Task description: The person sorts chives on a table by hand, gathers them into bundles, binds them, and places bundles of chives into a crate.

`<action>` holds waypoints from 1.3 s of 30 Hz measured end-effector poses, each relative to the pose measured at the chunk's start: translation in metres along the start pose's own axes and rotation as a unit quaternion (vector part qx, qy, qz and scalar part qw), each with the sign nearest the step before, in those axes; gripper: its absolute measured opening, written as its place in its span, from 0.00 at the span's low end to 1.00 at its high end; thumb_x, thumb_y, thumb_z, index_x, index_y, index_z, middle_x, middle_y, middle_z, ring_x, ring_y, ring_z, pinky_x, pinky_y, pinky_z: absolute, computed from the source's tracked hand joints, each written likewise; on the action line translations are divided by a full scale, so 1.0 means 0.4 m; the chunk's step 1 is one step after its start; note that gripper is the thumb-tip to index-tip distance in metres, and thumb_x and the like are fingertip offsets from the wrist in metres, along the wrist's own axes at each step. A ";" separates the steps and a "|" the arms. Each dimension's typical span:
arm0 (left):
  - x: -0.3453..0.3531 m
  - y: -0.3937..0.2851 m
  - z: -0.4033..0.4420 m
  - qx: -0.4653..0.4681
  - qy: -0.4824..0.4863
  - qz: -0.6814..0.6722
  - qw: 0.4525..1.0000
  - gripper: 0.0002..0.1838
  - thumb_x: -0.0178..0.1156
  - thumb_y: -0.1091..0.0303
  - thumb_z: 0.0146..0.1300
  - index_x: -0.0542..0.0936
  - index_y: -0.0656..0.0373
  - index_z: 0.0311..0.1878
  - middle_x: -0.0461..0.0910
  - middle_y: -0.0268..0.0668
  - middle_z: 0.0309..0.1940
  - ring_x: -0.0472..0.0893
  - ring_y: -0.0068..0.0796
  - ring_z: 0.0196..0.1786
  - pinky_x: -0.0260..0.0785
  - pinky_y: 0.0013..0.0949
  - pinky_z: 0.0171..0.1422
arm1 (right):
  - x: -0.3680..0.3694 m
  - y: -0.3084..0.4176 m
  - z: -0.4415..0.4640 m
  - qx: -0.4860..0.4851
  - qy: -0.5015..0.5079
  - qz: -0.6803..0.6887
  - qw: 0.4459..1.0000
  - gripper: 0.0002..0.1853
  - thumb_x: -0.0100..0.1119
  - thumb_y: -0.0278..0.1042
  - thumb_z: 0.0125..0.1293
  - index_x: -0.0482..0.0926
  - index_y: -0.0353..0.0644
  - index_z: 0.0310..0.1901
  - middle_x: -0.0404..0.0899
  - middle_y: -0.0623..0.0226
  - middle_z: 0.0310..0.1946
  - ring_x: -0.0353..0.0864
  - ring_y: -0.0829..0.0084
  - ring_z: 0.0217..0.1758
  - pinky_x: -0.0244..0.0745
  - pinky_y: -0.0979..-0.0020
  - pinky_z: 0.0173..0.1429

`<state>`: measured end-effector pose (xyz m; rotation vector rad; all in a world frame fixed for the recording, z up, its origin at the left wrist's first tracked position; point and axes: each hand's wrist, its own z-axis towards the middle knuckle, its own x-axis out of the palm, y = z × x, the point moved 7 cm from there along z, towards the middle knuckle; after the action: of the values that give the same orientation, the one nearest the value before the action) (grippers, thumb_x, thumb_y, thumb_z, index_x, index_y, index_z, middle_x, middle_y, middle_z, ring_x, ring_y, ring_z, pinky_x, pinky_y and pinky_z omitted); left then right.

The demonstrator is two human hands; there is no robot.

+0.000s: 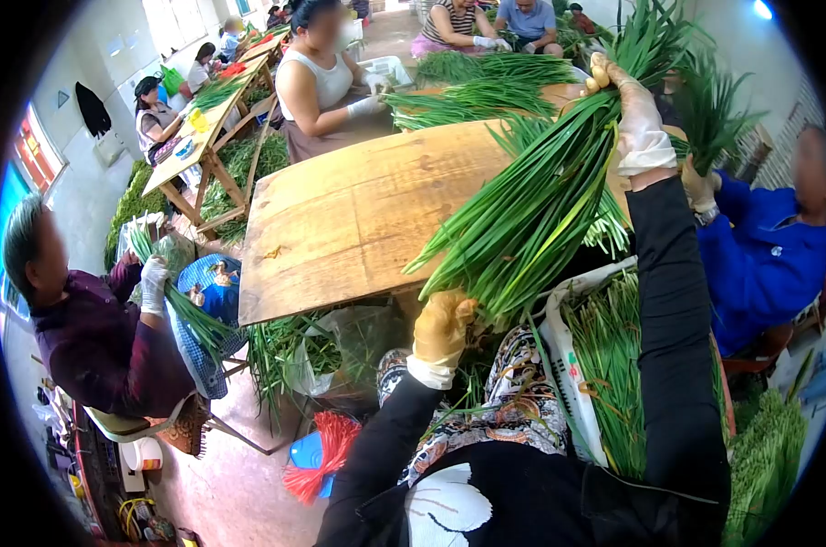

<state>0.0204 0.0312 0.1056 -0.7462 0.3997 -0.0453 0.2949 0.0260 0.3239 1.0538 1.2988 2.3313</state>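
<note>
Two gloved hands are reaching forward in my feed, and I'm watching from afar as they're handling one big bunch of greens (531, 201). The right hand (630, 109) is stretching out high — its fingers are closing around the bunch near the upper end. From that grip the bunch is slanting down toward the left, its long leaves covering the right side of the wooden table (367, 201) and hanging past the near edge. The left hand (445, 328) is hovering just beside the lower leaf tips, its fingers curling narrow — I'm not able to tell whether they're gripping anything.

Below the bunch, more cut greens (606, 356) are lying packed in a crate beside the patterned trousers (522, 383). Red string (326, 447) is resting on something blue on the floor, left of the left sleeve (385, 451). A clear bag (317, 365) is hanging near loose greens below the table.

Off to the left, a person in dark purple (93, 337) is holding a smaller bunch (194, 319); on the right, a person in blue (759, 246) is holding another bunch (714, 109) upright. Across the table, a person in a white top (317, 91) is working beside piled greens (477, 100).
</note>
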 end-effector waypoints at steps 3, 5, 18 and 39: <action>-0.020 0.005 -0.005 -0.017 -0.030 -0.033 0.999 0.08 0.54 0.66 0.60 0.74 0.61 0.37 0.76 0.35 0.24 0.76 0.21 0.25 0.68 0.22 0.30 | -0.007 -0.013 0.016 0.036 0.008 0.025 0.999 0.09 0.55 0.32 0.59 0.76 0.38 0.40 0.75 0.70 0.26 0.72 0.75 0.24 0.73 0.74 0.30; -0.051 -0.035 -0.001 0.090 -0.083 -0.016 0.992 0.10 0.53 0.64 0.61 0.74 0.62 0.36 0.76 0.35 0.24 0.75 0.17 0.23 0.67 0.20 0.29 | -0.010 -0.011 0.018 0.044 0.000 0.028 0.999 0.09 0.53 0.33 0.60 0.75 0.39 0.40 0.75 0.69 0.26 0.73 0.75 0.24 0.73 0.74 0.31; 0.037 -0.016 0.000 -0.317 0.124 -0.660 0.670 0.28 0.61 0.67 0.53 0.62 0.69 0.54 0.76 0.45 0.42 0.76 0.28 0.40 0.69 0.22 0.43 | -0.034 -0.010 0.037 0.012 -0.017 0.028 0.999 0.09 0.54 0.33 0.60 0.76 0.39 0.39 0.76 0.70 0.27 0.74 0.75 0.27 0.72 0.73 0.33; -0.009 0.315 -0.244 -0.486 0.117 -0.356 0.790 0.10 0.53 0.69 0.61 0.72 0.67 0.39 0.79 0.39 0.31 0.73 0.18 0.23 0.64 0.18 0.25 | -0.115 0.130 0.088 -0.032 0.075 0.080 0.993 0.08 0.53 0.36 0.60 0.74 0.39 0.34 0.75 0.66 0.26 0.75 0.72 0.27 0.74 0.72 0.36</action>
<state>-0.0317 0.0611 -0.0420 -1.9118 0.3396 -0.6982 0.3578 -0.0063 0.3570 1.0147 1.2212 2.5986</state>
